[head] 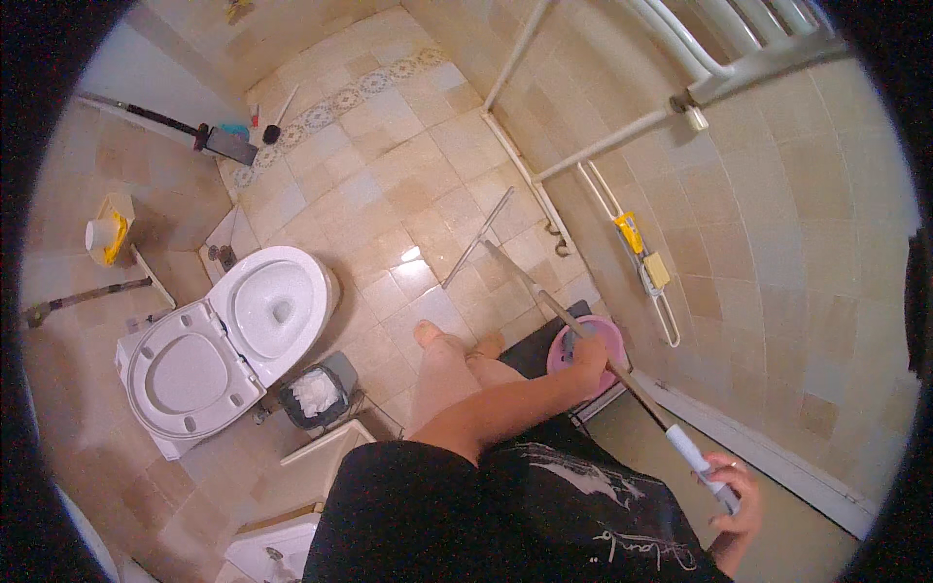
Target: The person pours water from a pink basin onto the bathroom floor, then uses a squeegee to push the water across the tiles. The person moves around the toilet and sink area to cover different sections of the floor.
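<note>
A long-handled floor squeegee [538, 288] slants across the right half of the view. Its thin crossbar [466, 255] rests against the tiled floor [386, 211]. My left hand [592, 358] is wrapped around the metal pole, above a pink basin [619, 337]. Higher up the pole, my right hand [732, 487] grips the pale grey handle end [689, 448]. The basin is partly hidden by my left hand and stands over a dark mat [528, 348]; what it holds is hard to make out.
At left stand a white toilet [326, 291] with its lid raised and a lined waste bin [348, 368]. A toilet brush [272, 133] lies by the far wall. White pipes [605, 151] and a rack [674, 331] with sponges run along the right wall. My bare feet [427, 333] stand mid-floor.
</note>
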The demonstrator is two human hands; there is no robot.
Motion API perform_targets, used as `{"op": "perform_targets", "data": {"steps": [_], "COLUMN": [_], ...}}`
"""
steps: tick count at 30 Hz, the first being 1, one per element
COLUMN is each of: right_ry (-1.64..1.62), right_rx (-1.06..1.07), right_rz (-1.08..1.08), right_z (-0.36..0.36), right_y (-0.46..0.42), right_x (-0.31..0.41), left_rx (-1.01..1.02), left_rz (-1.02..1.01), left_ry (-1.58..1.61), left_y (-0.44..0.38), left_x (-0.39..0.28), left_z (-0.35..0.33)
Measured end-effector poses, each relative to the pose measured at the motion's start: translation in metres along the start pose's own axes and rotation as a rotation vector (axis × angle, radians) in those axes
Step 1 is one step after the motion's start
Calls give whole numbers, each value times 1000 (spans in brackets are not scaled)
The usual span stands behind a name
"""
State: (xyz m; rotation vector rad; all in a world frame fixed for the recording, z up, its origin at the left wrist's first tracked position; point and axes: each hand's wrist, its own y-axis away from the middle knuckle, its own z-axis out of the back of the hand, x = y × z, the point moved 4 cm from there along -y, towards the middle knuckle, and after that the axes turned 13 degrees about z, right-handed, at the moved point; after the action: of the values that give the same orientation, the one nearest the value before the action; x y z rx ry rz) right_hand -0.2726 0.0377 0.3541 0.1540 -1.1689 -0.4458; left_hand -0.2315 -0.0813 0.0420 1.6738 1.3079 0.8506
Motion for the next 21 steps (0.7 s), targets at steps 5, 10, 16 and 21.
{"op": "perform_targets", "data": {"steps": [5, 10, 16, 21], "right_ry": [-162, 239, 642, 359], "right_rx": [-100, -77, -124, -168], "right_rz": [-115, -636, -547, -667], "right_z": [0, 9, 10, -9], "right_y": [42, 79, 110, 133], "right_x": [-23, -53, -107, -169], "left_rx": [-183, -132, -193, -361], "left_rz": [7, -49, -52, 214], "left_ry": [-304, -4, -1526, -205], "left_y": [-42, -163, -221, -208], "left_x": [63, 175, 216, 202], "left_z": [-9, -11, -26, -5]}}
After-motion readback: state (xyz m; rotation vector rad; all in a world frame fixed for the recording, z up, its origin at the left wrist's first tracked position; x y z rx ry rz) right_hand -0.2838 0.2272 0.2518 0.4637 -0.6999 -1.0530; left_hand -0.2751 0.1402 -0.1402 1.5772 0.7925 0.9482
